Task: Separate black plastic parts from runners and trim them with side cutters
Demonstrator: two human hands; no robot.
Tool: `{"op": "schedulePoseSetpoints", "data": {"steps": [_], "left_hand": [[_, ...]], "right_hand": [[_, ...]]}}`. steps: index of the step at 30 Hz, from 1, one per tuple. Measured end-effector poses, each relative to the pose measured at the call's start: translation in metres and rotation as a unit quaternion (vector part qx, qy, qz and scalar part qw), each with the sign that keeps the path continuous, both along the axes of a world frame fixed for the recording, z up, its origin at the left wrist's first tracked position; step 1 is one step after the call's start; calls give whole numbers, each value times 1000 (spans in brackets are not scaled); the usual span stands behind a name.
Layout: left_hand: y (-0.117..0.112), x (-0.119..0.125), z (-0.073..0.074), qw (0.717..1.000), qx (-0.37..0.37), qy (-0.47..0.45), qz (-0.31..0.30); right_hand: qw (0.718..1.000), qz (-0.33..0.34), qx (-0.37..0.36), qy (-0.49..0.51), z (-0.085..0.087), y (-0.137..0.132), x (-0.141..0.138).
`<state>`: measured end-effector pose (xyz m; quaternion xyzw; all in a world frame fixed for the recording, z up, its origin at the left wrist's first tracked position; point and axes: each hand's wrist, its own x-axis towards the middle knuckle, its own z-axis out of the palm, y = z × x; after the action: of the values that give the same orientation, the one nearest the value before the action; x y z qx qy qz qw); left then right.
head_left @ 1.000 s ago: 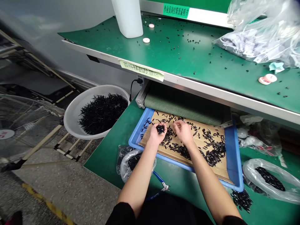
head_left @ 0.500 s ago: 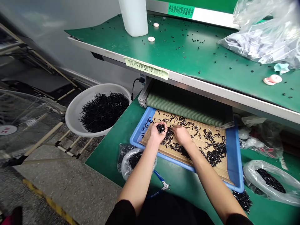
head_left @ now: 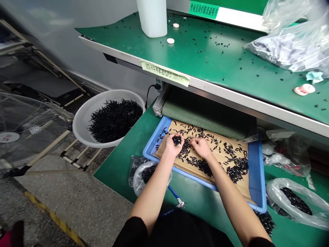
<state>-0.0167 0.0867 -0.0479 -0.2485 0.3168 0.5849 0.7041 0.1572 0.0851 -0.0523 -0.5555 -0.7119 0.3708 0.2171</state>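
I see the left hand (head_left: 171,145) cupped around a heap of small black parts (head_left: 177,140); the right hand (head_left: 201,146), just right of it, has its fingertips drawn together, though I cannot tell whether they pinch one. More parts (head_left: 238,170) lie scattered on cardboard (head_left: 243,188) in the blue tray (head_left: 257,180) beneath. Blue-handled nippers (head_left: 181,203) rest on the desk (head_left: 113,173), near side.

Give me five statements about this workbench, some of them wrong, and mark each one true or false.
1. The left hand cups black pieces. True.
2. The right hand is over the blue tray. True.
3. The blue tray is unlined. False: a cardboard liner covers its bottom.
4. The blue-handled pliers lie inside the blue tray. False: the blue-handled pliers lie on the green tabletop.
5. The white basin holds spiky black parts. True.
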Motion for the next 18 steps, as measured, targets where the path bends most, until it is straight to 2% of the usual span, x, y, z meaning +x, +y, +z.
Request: {"op": "schedulePoseSetpoints", "data": {"steps": [5, 9, 13, 18], "left_hand": [[1, 0, -1, 1000, -4, 2, 0], [2, 0, -2, 1000, -7, 1, 0], [1, -2, -2, 1000, -6, 3, 2], [0, -1, -1, 1000, -4, -2, 6]], "right_hand": [[996, 28, 16, -84, 5, -4, -10], [994, 24, 6, -110, 4, -3, -23], [996, -13, -6, -84, 1, 0, -25], [999, -29, -30, -7, 2, -2, 4]]}}
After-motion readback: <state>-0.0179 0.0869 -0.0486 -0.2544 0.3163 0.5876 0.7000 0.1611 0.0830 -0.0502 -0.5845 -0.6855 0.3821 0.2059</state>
